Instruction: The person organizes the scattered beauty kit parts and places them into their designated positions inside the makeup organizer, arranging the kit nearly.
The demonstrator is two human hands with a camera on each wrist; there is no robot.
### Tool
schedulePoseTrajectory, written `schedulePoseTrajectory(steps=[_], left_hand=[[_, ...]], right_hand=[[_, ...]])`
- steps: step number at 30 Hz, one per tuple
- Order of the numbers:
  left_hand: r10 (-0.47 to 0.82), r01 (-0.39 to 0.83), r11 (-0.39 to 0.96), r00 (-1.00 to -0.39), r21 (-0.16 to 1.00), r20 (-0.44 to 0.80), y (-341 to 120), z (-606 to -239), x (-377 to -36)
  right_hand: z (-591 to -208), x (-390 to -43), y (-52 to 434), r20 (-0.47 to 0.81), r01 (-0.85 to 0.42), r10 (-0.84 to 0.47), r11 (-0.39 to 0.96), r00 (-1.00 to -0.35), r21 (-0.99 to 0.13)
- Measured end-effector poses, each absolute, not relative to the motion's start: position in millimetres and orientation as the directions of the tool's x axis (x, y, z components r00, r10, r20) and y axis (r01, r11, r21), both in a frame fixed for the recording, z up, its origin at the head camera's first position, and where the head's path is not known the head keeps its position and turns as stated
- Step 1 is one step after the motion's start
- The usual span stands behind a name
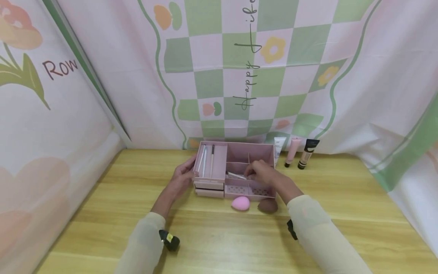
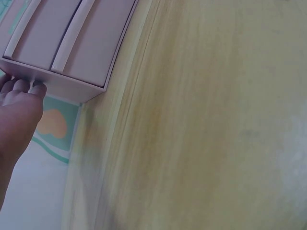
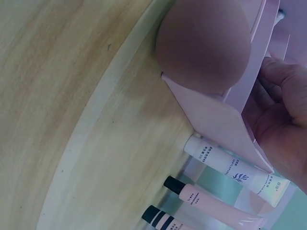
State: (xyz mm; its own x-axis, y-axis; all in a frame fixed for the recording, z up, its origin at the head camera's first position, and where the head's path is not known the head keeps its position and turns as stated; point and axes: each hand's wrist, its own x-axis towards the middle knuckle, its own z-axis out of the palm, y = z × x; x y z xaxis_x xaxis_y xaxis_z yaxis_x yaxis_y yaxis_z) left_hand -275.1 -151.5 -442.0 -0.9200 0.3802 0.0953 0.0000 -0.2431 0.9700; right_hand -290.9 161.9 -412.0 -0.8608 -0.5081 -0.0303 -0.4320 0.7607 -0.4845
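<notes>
A pink desktop organizer (image 1: 210, 177) stands on the table, with an upper tray at left, two drawers under it and open compartments at right. My left hand (image 1: 183, 176) rests against its left side; the left wrist view shows the fingertips (image 2: 38, 88) touching that side panel. Into a middle compartment reaches my right hand (image 1: 261, 173), its fingers pinching one end of a slim white stick (image 1: 236, 175). In the right wrist view the compartment wall hides part of the right hand (image 3: 283, 110). Slim brushes or pens (image 1: 212, 161) lie in the tray.
A pink makeup sponge (image 1: 241, 203) and a brown makeup sponge (image 1: 268, 206) sit at the organizer's front. Right of it stand a white tube (image 3: 230, 165), a pink tube (image 1: 292, 153) and a black-capped tube (image 1: 307, 154). Printed curtains hang behind the wooden table (image 1: 219, 239).
</notes>
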Motion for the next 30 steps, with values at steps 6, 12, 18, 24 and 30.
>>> schedulePoseTrajectory(steps=[6,12,18,24,30], left_hand=[[0.381,0.010,-0.249,-0.918,0.969,0.107,-152,-443,-276],[0.388,0.016,-0.247,-0.915,0.969,0.114,-152,-445,-276],[0.389,0.019,-0.257,-0.913,0.966,0.121,-153,-445,-275],[0.385,0.008,-0.261,-0.916,0.965,0.112,-152,-444,-275],[0.379,0.009,-0.260,-0.919,0.966,0.110,-151,-443,-274]], right_hand=[[-414,-291,163,-0.002,-0.447,-0.511,0.753,-0.859,-0.483],[-416,-290,163,-0.001,-0.433,-0.500,0.752,-0.866,-0.497],[-415,-287,164,0.027,-0.441,-0.496,0.744,-0.868,-0.502],[-409,-284,167,0.080,-0.458,-0.490,0.727,-0.868,-0.511],[-400,-281,174,0.102,-0.440,-0.462,0.720,-0.881,-0.536]])
